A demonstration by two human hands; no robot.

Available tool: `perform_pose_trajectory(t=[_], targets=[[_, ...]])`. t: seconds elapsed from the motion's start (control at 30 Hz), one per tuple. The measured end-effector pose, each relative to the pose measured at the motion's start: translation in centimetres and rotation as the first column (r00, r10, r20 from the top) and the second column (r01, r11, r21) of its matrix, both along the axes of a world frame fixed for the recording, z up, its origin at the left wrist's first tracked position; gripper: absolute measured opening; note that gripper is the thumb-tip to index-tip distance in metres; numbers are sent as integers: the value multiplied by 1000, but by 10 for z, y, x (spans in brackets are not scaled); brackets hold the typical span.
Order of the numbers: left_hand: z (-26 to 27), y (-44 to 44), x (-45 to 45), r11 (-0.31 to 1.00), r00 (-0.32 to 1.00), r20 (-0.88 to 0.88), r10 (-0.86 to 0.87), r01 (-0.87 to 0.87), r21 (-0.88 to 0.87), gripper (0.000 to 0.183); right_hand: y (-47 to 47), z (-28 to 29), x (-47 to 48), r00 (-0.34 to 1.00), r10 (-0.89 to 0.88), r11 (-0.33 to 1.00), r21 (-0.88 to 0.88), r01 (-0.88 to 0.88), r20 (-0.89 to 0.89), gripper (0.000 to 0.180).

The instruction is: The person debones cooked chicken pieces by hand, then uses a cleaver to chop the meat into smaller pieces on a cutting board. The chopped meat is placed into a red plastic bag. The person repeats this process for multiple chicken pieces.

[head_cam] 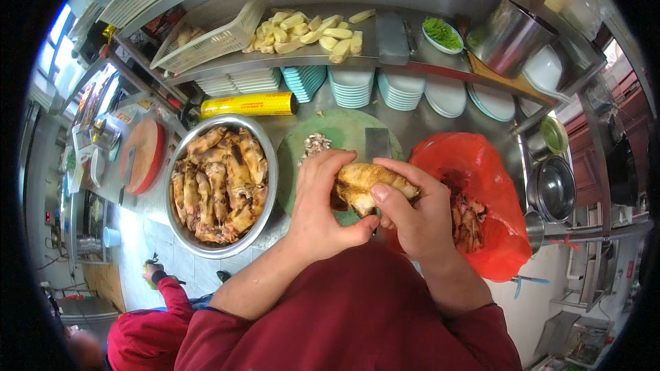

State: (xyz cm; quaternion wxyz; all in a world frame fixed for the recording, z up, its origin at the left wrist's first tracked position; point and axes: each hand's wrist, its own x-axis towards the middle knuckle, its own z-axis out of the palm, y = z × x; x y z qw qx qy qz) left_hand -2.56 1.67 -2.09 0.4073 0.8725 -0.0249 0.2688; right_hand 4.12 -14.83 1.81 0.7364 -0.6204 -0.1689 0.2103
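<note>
A singed pig's trotter (368, 181), browned and yellowish, is held up between my two hands above a round green cutting board (340, 126). My right hand (420, 211) grips it with the thumb pressed on its near side. Around its left end curve the fingers and thumb of my left hand (325, 196). Behind the hands, a cleaver blade (378, 141) rests on the board, its handle hidden. Beside it lies a small heap of whitish clipped bits (315, 144). A steel bowl (272, 201) full of singed trotters (219, 180) stands to the left. More dark pieces (468, 219) lie inside a red plastic bag (497, 201) to the right.
Stacked dishes (352, 85) and a yellow film roll (247, 105) line the counter's back. Above, a shelf carries peeled ginger-like pieces (304, 31), a whetstone (392, 38) and a steel pot (510, 36). Another person (149, 335) in red is at lower left, near a red-rimmed chopping block (144, 154).
</note>
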Motion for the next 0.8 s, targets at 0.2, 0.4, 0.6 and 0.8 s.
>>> perform_pose_trajectory(t=[0.2, 0.4, 0.6, 0.8], targets=[[20, -1, 2, 996, 996, 80, -31, 24, 89, 84, -11, 14, -5, 1000, 18, 998, 64, -20, 17, 38], [32, -2, -2, 988, 995, 95, -20, 6, 151, 81, -15, 11, -6, 998, 45, 988, 149, -37, -47, 41], [46, -7, -4, 972, 989, 144, 18, -52, 230, 76, -16, 18, -7, 981, 43, 972, 235, 2, -189, 44], [47, -7, -3, 962, 979, 200, 22, -75, 261, 72, -15, 25, -8, 959, 67, 957, 288, 16, -276, 46]])
